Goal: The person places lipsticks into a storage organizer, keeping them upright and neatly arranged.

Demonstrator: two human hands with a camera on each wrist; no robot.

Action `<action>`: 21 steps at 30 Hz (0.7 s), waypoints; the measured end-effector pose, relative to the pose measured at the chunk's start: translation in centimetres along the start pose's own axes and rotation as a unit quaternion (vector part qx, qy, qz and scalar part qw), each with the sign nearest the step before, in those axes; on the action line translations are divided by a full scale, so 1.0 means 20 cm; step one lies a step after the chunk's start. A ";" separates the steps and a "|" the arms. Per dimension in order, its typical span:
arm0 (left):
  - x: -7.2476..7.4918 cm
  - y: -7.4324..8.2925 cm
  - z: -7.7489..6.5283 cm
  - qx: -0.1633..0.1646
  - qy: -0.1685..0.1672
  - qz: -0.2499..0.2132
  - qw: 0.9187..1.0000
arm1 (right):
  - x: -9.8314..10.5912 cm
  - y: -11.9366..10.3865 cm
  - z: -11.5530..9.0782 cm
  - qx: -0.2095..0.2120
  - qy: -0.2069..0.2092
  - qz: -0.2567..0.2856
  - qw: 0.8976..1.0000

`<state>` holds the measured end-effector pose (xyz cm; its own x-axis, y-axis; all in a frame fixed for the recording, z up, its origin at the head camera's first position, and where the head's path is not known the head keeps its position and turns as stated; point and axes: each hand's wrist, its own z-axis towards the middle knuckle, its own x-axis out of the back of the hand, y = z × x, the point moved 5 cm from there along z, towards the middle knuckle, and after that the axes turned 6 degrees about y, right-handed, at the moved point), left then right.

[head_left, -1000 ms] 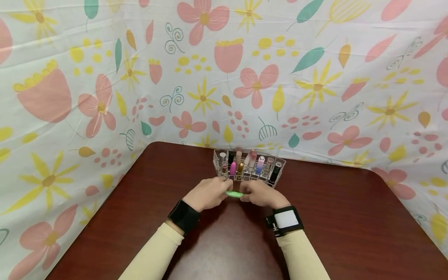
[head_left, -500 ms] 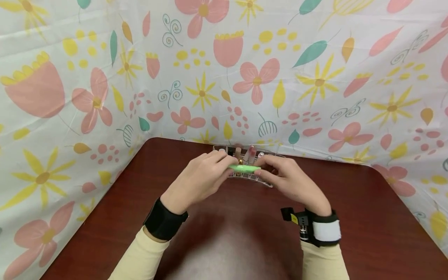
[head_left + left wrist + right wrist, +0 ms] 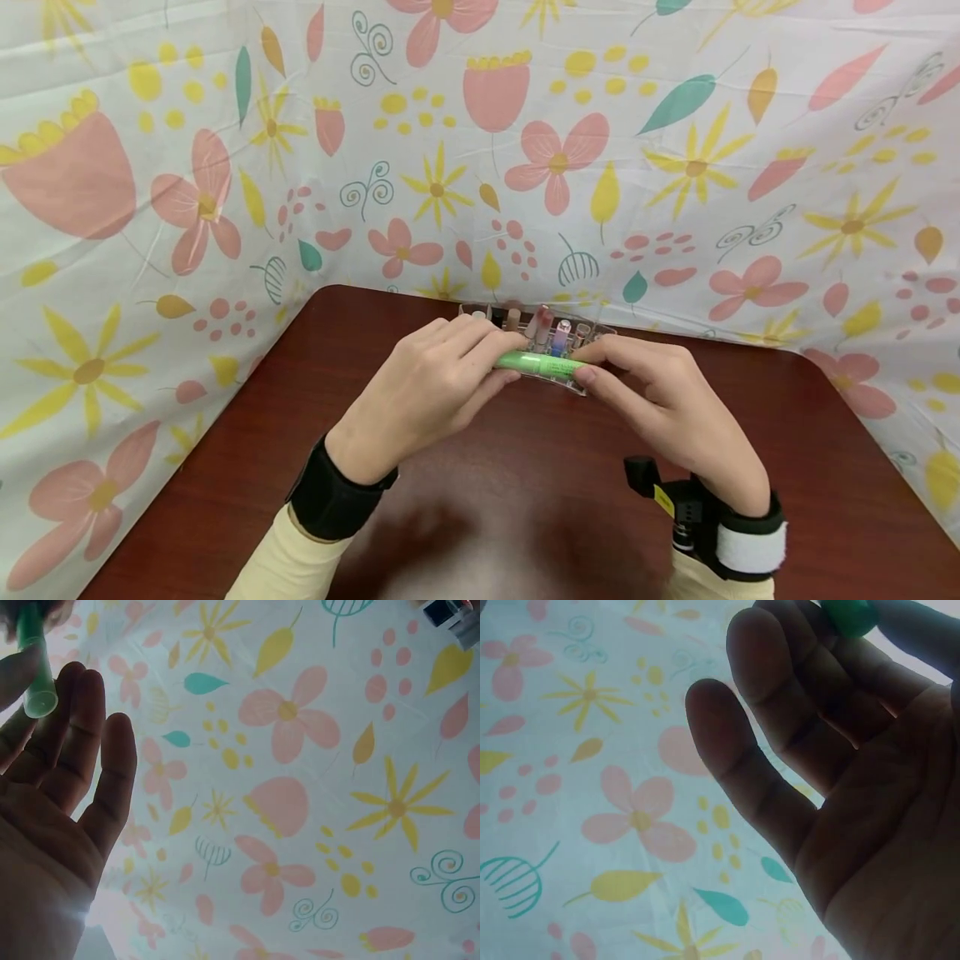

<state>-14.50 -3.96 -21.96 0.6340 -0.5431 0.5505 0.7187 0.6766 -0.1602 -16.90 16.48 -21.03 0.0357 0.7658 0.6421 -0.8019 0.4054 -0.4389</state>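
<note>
A slim green tube with small print near its right end lies level between both hands in the head view. My left hand pinches its left end between thumb and fingers. At the other end, my right hand pinches it with thumb and fingertips. The left wrist view shows the round, flat end of the green tube under the thumb, other fingers loosely bent. A rounded green tip shows among the fingers in the right wrist view. Whether it is a marker or a cosmetic cannot be told.
Behind the hands, a clear tiered organizer holds several lipsticks, including a pink-and-blue one; the hands partly hide it. It stands at the back of the dark red-brown table. Floral cloth hangs behind and at the left.
Both hands have lifted the green tube from just in front of the organizer, bringing it up and closer to the head camera. More of the tube shows as the hands have spread apart.
</note>
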 end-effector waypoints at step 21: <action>0.07 0.03 0.01 -0.011 0.026 0.000 1.000 | 0.02 -0.09 0.00 0.094 0.030 0.045 0.994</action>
<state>-13.25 -4.10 -21.14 0.6472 -0.5685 0.5079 0.7246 0.6658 -0.1781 -15.51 15.99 -20.04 -0.0100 0.8258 0.5638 -0.9007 0.2375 -0.3639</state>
